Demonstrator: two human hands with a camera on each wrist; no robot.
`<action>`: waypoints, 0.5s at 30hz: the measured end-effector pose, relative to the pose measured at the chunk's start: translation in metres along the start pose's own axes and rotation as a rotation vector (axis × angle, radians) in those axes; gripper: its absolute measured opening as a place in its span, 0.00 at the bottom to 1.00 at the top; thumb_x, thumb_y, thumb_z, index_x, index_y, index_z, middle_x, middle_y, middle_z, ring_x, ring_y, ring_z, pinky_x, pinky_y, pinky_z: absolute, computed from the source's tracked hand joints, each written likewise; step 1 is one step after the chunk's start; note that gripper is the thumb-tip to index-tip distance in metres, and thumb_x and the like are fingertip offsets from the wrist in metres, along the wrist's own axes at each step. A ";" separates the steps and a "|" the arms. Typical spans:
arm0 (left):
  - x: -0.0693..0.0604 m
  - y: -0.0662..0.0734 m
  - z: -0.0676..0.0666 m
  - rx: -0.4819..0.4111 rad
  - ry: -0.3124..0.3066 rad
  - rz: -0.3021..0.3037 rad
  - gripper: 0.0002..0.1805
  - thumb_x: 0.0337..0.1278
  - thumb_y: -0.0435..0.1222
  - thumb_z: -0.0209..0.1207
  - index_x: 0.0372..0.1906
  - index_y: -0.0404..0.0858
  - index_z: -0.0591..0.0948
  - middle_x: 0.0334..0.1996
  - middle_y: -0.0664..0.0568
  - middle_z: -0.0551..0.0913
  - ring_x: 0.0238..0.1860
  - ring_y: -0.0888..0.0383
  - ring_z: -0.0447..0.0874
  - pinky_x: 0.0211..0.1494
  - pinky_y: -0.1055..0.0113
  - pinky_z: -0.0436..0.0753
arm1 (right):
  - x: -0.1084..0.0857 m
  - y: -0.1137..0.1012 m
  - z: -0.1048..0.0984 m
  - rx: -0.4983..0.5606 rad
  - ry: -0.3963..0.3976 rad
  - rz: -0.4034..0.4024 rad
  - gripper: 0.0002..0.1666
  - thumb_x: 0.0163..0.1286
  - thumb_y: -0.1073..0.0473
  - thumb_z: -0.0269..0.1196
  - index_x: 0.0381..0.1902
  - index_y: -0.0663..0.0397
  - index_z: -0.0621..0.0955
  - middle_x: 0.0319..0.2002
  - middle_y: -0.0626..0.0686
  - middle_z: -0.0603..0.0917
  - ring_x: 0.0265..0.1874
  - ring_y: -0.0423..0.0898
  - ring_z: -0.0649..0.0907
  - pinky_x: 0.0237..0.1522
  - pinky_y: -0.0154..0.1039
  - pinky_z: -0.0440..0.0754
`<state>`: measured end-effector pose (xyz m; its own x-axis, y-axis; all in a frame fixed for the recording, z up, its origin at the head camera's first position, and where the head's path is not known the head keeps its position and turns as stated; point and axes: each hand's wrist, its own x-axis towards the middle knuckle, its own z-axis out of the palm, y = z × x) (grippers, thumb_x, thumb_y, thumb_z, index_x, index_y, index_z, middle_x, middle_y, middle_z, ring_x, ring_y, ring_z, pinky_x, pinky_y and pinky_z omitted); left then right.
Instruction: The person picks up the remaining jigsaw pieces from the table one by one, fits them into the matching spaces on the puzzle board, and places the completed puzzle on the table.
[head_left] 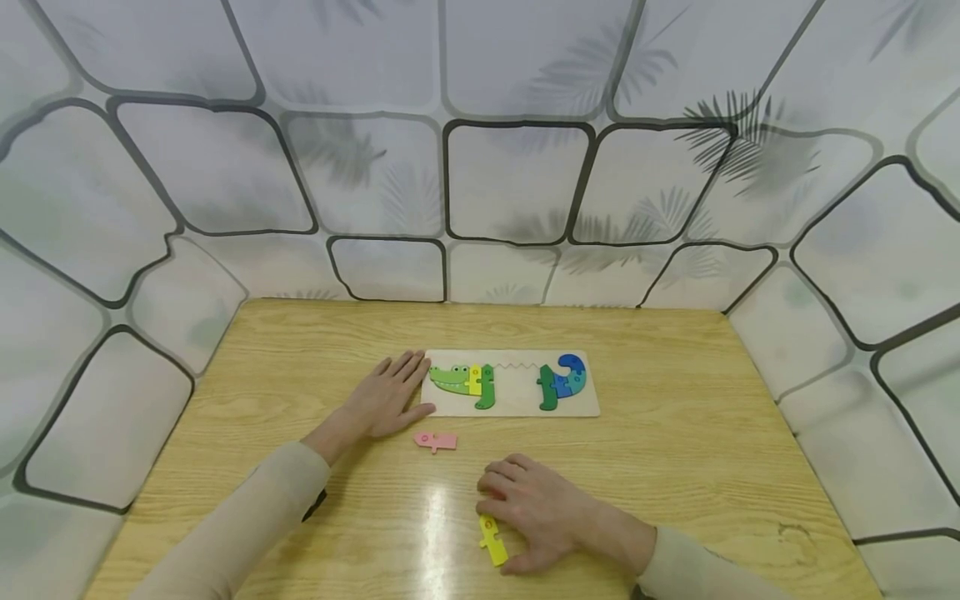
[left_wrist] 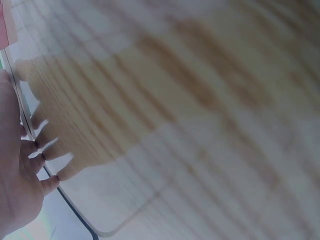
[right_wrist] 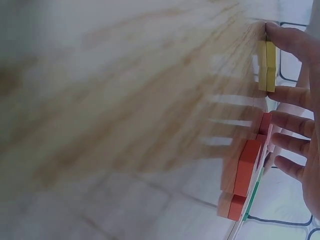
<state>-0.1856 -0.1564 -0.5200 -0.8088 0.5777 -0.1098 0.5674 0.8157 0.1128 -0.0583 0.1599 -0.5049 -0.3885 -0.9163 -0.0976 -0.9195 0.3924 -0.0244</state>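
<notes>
A pale wooden board (head_left: 516, 398) carries a crocodile puzzle. A green head (head_left: 450, 379), a yellow strip and a green leg piece fill its left part. Another green leg piece (head_left: 547, 390) and a curled blue tail (head_left: 573, 377) lie at its right. Bare wood separates the two groups. My left hand (head_left: 388, 398) lies flat with its fingers spread, touching the board's left edge. Nearer to me, my right hand (head_left: 542, 510) pinches a yellow puzzle piece (head_left: 492, 540) lengthwise between thumb and index finger, on or just above the table. The other fingers are loosely bent.
A pink puzzle piece (head_left: 436, 442) lies on the table just below the board's left part; the right wrist view shows its reddish edge (right_wrist: 247, 167). The wood-grain table (head_left: 675, 433) meets a pale stone-patterned backdrop (head_left: 517, 183) at the back and sides.
</notes>
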 end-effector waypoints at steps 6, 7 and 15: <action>0.000 0.000 0.001 0.004 0.006 0.004 0.48 0.79 0.65 0.42 0.85 0.35 0.53 0.86 0.40 0.52 0.87 0.40 0.51 0.87 0.39 0.57 | 0.001 -0.001 0.000 0.034 0.012 -0.002 0.38 0.69 0.19 0.52 0.64 0.33 0.79 0.65 0.45 0.79 0.67 0.45 0.78 0.73 0.47 0.77; 0.000 0.000 0.001 0.006 0.004 0.002 0.48 0.79 0.65 0.42 0.86 0.36 0.52 0.86 0.40 0.51 0.87 0.41 0.51 0.87 0.39 0.57 | 0.001 -0.001 0.000 0.041 0.013 -0.001 0.38 0.69 0.19 0.53 0.63 0.34 0.79 0.65 0.44 0.79 0.66 0.45 0.78 0.73 0.47 0.77; 0.000 0.000 0.000 0.007 0.015 0.003 0.48 0.79 0.65 0.43 0.85 0.35 0.53 0.86 0.40 0.52 0.87 0.41 0.52 0.87 0.39 0.57 | 0.003 0.001 -0.002 0.081 -0.003 0.011 0.37 0.69 0.21 0.54 0.64 0.34 0.79 0.65 0.44 0.79 0.67 0.44 0.77 0.74 0.47 0.76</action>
<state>-0.1854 -0.1562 -0.5202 -0.8092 0.5799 -0.0942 0.5710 0.8140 0.1065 -0.0608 0.1577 -0.5028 -0.3983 -0.9117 -0.1009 -0.9072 0.4077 -0.1034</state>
